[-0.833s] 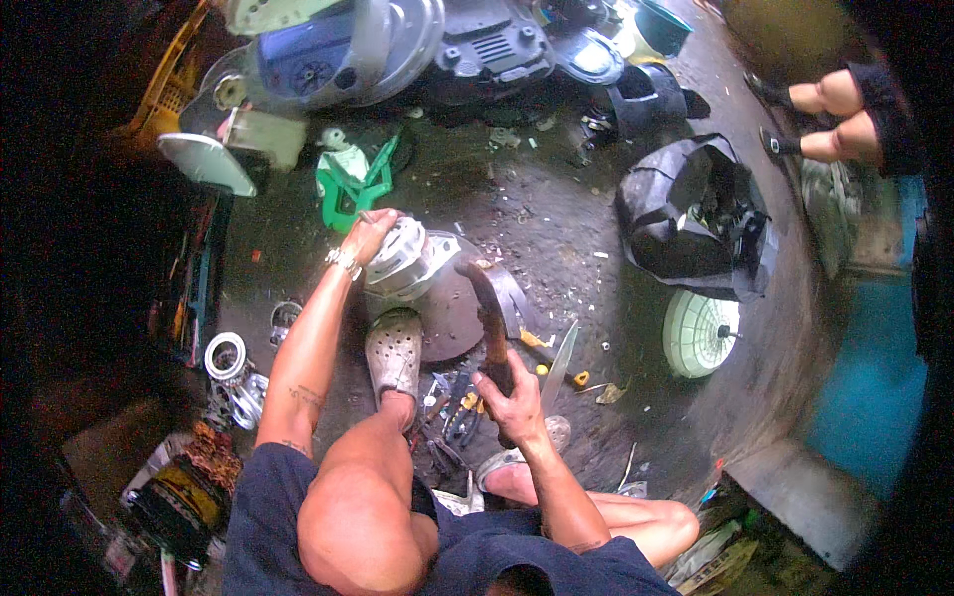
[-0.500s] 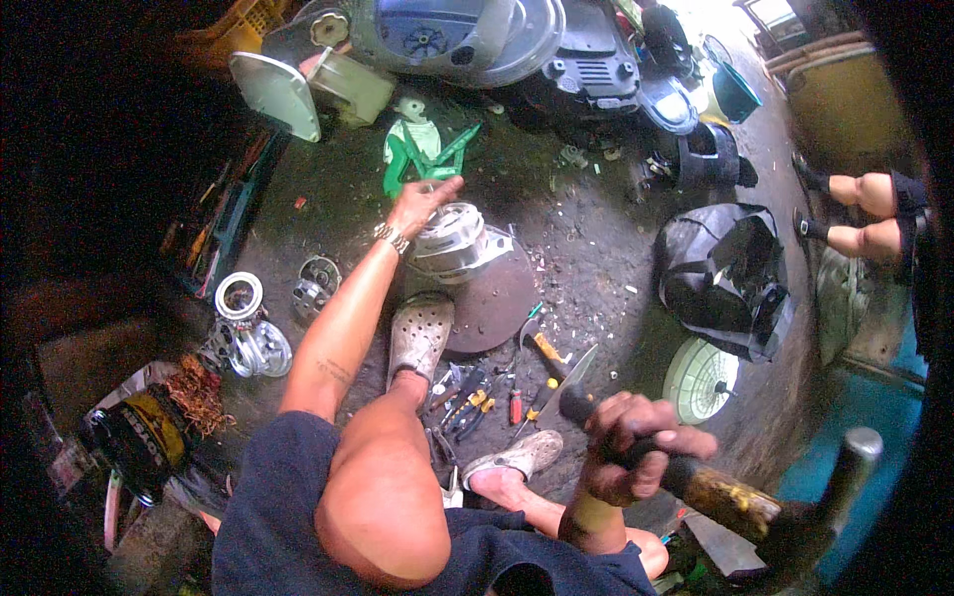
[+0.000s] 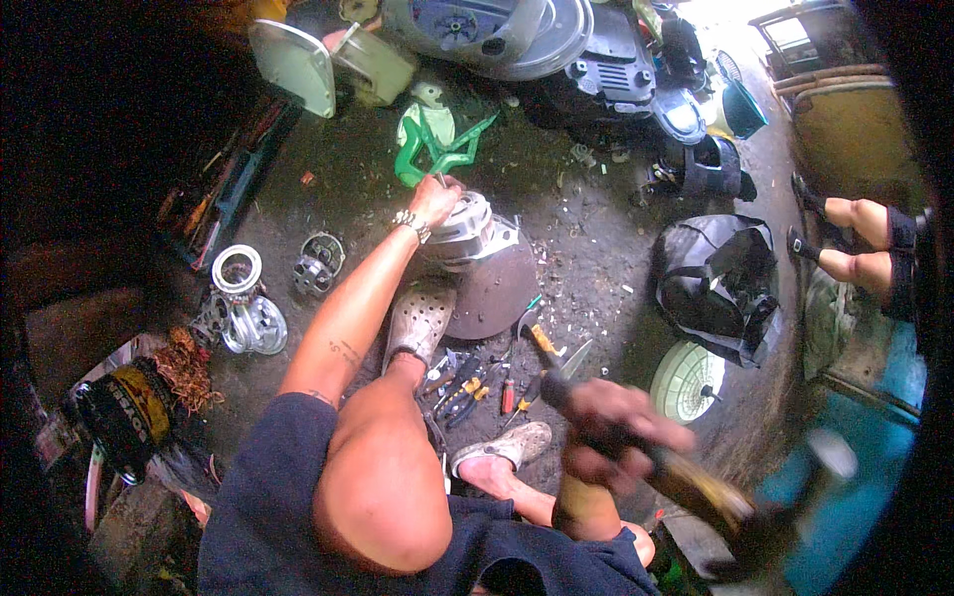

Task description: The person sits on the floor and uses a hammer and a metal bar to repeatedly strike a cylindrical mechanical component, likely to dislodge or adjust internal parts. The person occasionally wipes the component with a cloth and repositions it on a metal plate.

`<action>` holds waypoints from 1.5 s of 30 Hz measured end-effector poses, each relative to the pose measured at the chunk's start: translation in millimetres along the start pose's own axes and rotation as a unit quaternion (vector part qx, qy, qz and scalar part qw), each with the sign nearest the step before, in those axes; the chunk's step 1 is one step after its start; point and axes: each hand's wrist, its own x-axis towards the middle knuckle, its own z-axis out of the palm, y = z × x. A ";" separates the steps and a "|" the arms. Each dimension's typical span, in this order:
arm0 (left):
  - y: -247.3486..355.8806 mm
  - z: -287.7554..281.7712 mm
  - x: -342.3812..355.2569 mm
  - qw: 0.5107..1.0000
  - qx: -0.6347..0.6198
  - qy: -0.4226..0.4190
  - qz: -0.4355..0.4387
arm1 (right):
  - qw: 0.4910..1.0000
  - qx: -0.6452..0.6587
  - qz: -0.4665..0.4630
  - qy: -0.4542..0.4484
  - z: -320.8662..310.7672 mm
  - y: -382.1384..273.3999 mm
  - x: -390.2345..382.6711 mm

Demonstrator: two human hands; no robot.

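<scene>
At 4 to 5 o'clock, nearest the camera, a worker's right hand (image 3: 618,437) wraps around the handle of a hammer (image 3: 704,492), its head blurred. Pliers (image 3: 467,400) and a red-handled screwdriver (image 3: 508,397) lie at 6 o'clock, near two pale clogs (image 3: 420,323). Farther up, toward 12, a silvery metal housing (image 3: 467,238) rests on a dark round block (image 3: 494,303); at its 11 o'clock side, the left hand (image 3: 434,204) pinches a slim rod (image 3: 440,181), mostly hidden. A black bag (image 3: 686,248) gapes at 3 o'clock. Beyond, a green plastic frame (image 3: 410,162) lies at 12, gray casings (image 3: 596,65) at 1.
</scene>
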 end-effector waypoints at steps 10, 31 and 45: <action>8.9 -6.9 8.3 0.998 -0.041 -0.039 0.012 | 0.753 -0.345 0.549 -0.115 -67.5 48.4 -111.0; 3.6 -6.4 13.3 0.999 0.018 -0.024 0.016 | 0.926 -0.265 0.267 -0.036 -28.6 5.2 -33.4; -6.5 -6.6 23.1 0.998 -0.018 -0.038 0.037 | 0.787 -0.330 0.520 -0.036 -48.8 79.1 -106.3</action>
